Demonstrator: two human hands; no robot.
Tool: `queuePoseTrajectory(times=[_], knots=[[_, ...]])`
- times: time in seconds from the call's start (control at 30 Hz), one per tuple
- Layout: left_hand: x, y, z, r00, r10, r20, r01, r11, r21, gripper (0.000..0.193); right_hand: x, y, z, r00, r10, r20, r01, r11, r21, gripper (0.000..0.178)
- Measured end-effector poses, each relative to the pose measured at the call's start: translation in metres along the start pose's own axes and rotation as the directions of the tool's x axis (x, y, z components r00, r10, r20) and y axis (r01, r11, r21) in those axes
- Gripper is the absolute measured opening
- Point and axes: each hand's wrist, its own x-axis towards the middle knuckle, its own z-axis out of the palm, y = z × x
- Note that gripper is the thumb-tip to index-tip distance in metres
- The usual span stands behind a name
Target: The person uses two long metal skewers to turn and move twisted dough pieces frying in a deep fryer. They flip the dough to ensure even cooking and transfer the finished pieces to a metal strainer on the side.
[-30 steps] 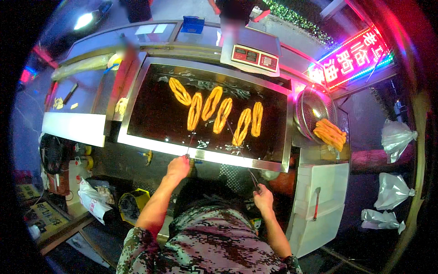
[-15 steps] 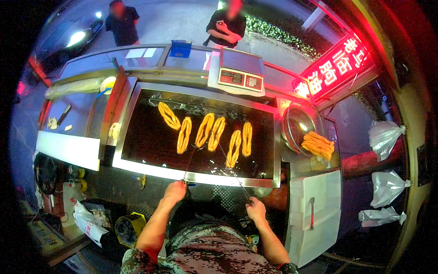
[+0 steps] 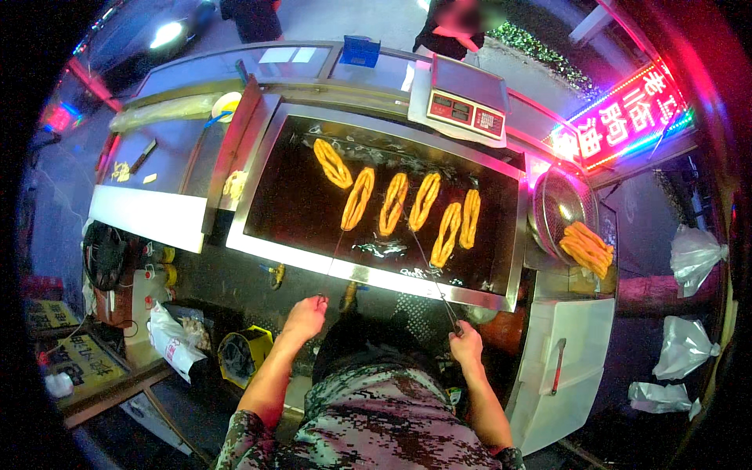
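Observation:
Several long golden fried dough sticks (image 3: pixel 358 199) float in dark oil inside a wide metal fryer (image 3: pixel 368 276). My left hand (image 3: pixel 306 316) is closed on a thin metal rod (image 3: pixel 338 254), whose far end reaches the lower end of the second dough stick from the left. Closed around another thin rod (image 3: pixel 428 265) is my right hand (image 3: pixel 466 342); that rod meets the lower end of the fourth dough stick (image 3: pixel 424 200). Both hands are just in front of the fryer's near rim. Contact at the rod tips is hard to make out.
Right of the fryer, a wire strainer (image 3: pixel 558 211) stands beside a pile of fried dough sticks (image 3: pixel 587 249). A scale (image 3: pixel 468 98) sits behind the fryer. At left are a white board (image 3: pixel 149 218) and a knife (image 3: pixel 144 155). People stand beyond the counter.
The view has swung, shifting the scene right and up. The third and fourth dough sticks, close together before, now lie apart. The left rod's tip has moved from the third stick to the second.

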Motion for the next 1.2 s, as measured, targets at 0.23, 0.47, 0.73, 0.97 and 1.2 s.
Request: queuePoseTrajectory(times=[0.23, 0.47, 0.73, 0.97, 1.2], knots=[[0.008, -0.044, 0.014, 0.997, 0.066, -0.045, -0.047, 0.939, 0.34, 0.029, -0.008, -0.013, -0.008, 1.0, -0.001, 0.017, 0.001, 1.0, 0.008, 0.044], [0.002, -0.022, -0.034, 0.873, -0.018, 0.488, 0.434, 0.485, -0.759, 0.036, -0.017, -0.022, -0.015, 0.99, -0.102, 0.092, 0.099, 0.994, 0.043, 0.042], [0.025, -0.024, -0.032, 0.95, -0.162, 0.267, 0.298, 0.724, -0.622, 0.031, -0.003, -0.032, 0.012, 0.988, -0.099, 0.12, 0.105, 0.993, -0.05, 0.043], [0.073, -0.004, -0.042, 0.954, -0.299, 0.023, 0.264, 0.801, -0.537, 0.028, -0.007, -0.035, 0.011, 0.989, -0.031, 0.148, 0.037, 0.999, -0.039, 0.047], [0.125, -0.011, -0.038, 0.962, -0.27, -0.049, 0.21, 0.841, -0.499, 0.026, -0.015, -0.046, 0.004, 0.992, -0.016, 0.122, 0.021, 0.999, -0.037, 0.046]])
